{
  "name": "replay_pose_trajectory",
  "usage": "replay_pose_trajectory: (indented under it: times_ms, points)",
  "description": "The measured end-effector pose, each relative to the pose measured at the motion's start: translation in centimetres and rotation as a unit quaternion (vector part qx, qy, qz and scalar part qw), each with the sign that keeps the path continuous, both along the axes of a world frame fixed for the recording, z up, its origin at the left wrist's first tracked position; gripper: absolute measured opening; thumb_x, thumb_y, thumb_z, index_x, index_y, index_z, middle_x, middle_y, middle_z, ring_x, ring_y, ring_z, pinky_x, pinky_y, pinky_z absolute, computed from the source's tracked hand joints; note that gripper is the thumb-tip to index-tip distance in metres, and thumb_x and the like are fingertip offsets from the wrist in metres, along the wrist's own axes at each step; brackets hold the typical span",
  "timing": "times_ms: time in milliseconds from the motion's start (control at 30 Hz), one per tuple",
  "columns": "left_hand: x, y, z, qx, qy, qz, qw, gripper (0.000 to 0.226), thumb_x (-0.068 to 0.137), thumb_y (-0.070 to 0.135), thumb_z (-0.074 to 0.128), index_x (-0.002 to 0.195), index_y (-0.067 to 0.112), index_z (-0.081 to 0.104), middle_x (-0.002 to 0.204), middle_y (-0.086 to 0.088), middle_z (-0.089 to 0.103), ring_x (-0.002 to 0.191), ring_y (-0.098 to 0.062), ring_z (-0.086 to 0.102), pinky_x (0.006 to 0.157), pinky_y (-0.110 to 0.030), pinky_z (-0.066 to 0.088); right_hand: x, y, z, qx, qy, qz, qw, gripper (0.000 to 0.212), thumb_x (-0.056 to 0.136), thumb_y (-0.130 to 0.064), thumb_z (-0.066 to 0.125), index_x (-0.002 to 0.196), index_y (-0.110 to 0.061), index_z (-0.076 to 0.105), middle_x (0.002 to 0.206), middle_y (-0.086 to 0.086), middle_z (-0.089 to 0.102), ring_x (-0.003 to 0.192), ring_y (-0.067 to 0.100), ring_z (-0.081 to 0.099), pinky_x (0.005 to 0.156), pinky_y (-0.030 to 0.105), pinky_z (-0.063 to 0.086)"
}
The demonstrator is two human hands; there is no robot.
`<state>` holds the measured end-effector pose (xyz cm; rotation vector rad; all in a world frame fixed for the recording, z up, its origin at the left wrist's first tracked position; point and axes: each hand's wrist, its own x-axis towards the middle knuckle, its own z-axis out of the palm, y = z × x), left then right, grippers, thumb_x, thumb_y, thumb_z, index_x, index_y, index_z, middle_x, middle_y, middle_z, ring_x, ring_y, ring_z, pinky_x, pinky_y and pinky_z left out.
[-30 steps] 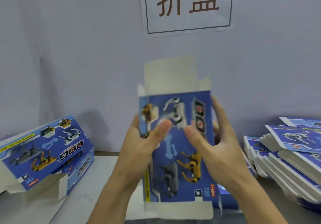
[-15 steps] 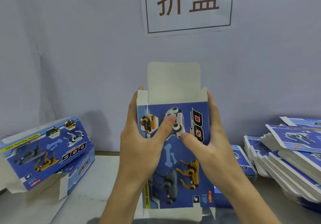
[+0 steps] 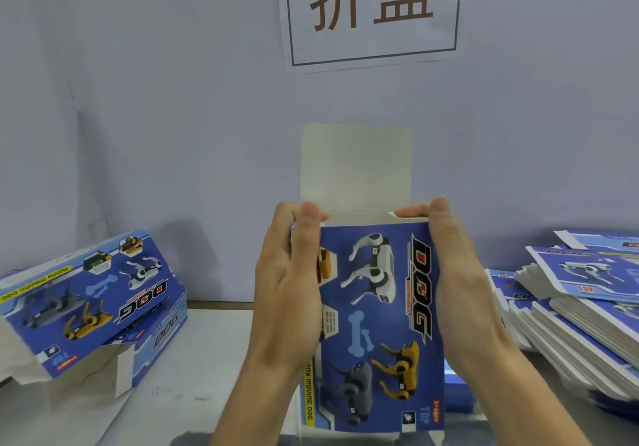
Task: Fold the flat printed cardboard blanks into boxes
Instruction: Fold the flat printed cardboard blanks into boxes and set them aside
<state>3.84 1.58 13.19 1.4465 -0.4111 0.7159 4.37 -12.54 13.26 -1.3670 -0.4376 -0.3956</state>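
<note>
Cardboard stacks, seemingly blanks, rightward.

box bottom and stacked blanks cut off at the edges.

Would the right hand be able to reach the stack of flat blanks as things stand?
Probably yes: the stack of flat blanks lies uncovered just beside the right hand, though that hand grips the box and must release first.

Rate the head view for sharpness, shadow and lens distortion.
Head view: the box print reads sharply between left hand and right hand; soft shadow behind the folded boxes; flat blanks look stretched at the wide-angle edge.
</note>
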Motion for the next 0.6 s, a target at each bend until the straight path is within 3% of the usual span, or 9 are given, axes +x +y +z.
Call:
replay_pose_trajectory:
  times_ms: [67,133,167,233,300,367,433,500,600]
  points:
    - [-0.2,-0.1,0.3,-0.016,0.003,0.011,1.000,0.048,0.101,0.052,0.040,0.093,0.007,0.053,0.053,0.008,0.040,0.050,-0.004,0.044,0.047,-0.018,0.040,0.2,0.1,0.3,0.011,-0.016,-0.020,1.000,0.034,0.085,-0.053,0.047,0.090,-0.022,0.057,0.072,0.026,0.059,0.060,0.037,0.062,0.056,0.049,0.055]
    - [-0.3,0.0,0.5,-0.032,0.012,0.008,0.999,0.035,0.104,0.033,0.045,0.085,0.003,0.047,0.057,-0.010,0.038,0.050,-0.015,0.041,0.046,-0.026,0.035,0.1,-0.1,0.5,0.018,-0.026,-0.036,0.999,0.024,0.082,-0.037,0.048,0.083,-0.014,0.054,0.051,0.006,0.052,0.043,0.017,0.055,0.040,0.030,0.044]
    - [-0.4,0.1,0.6,-0.035,0.015,0.013,0.999,0.029,0.099,0.026,0.045,0.081,0.004,0.045,0.064,-0.019,0.039,0.049,-0.017,0.040,0.045,-0.028,0.033,0.1,-0.2,0.6,0.017,-0.026,-0.035,0.999,0.021,0.079,-0.033,0.048,0.081,-0.013,0.053,0.048,0.001,0.049,0.040,0.014,0.051,0.038,0.026,0.040]
    - [-0.5,0.5,0.7,-0.033,0.026,0.028,0.999,0.022,0.093,0.017,0.041,0.073,0.009,0.046,0.074,-0.024,0.046,0.044,-0.011,0.041,0.041,-0.025,0.032,-0.2,0.0,0.6,0.008,-0.027,-0.029,0.999,0.015,0.076,-0.031,0.048,0.080,-0.017,0.050,0.053,0.008,0.047,0.042,0.018,0.049,0.041,0.027,0.038]
    - [-0.4,0.7,0.7,-0.055,0.046,0.011,0.997,0.019,0.090,0.021,0.042,0.075,0.023,0.053,0.073,-0.017,0.053,0.049,-0.014,0.052,0.045,-0.030,0.037,-0.3,0.3,0.5,0.012,-0.008,-0.006,1.000,0.017,0.075,-0.033,0.049,0.091,-0.028,0.051,0.073,0.020,0.053,0.050,0.023,0.053,0.046,0.032,0.042]
    - [-0.3,0.8,0.6,-0.087,0.071,-0.001,0.994,0.024,0.091,0.023,0.043,0.090,0.043,0.057,0.083,-0.018,0.059,0.060,-0.018,0.060,0.052,-0.038,0.047,-0.2,0.5,0.4,0.006,0.007,-0.001,1.000,0.039,0.074,-0.036,0.049,0.113,-0.043,0.051,0.085,0.013,0.059,0.051,0.018,0.061,0.046,0.031,0.047]
    - [-0.2,1.0,0.7,-0.088,0.082,-0.010,0.993,0.037,0.086,0.029,0.044,0.109,0.056,0.054,0.097,-0.021,0.061,0.071,-0.024,0.058,0.061,-0.054,0.053,-0.1,0.6,0.3,-0.011,0.003,0.009,1.000,0.051,0.077,-0.037,0.045,0.126,-0.047,0.052,0.090,0.008,0.066,0.057,0.017,0.066,0.048,0.029,0.051]
    - [-0.2,1.1,0.8,-0.076,0.077,-0.027,0.994,0.042,0.078,0.033,0.042,0.108,0.055,0.061,0.094,-0.011,0.068,0.071,-0.021,0.058,0.069,-0.065,0.051,0.0,0.7,0.3,-0.020,-0.013,0.025,0.999,0.047,0.080,-0.036,0.043,0.124,-0.043,0.057,0.096,0.011,0.071,0.066,0.026,0.069,0.051,0.035,0.053]
    - [-0.2,1.0,0.9,-0.065,0.053,-0.023,0.996,0.033,0.076,0.027,0.042,0.094,0.040,0.066,0.085,-0.006,0.070,0.062,-0.014,0.060,0.063,-0.055,0.048,0.1,0.7,0.0,0.006,-0.009,-0.001,1.000,0.029,0.080,-0.034,0.045,0.105,-0.035,0.060,0.085,0.010,0.069,0.059,0.024,0.064,0.048,0.034,0.049]
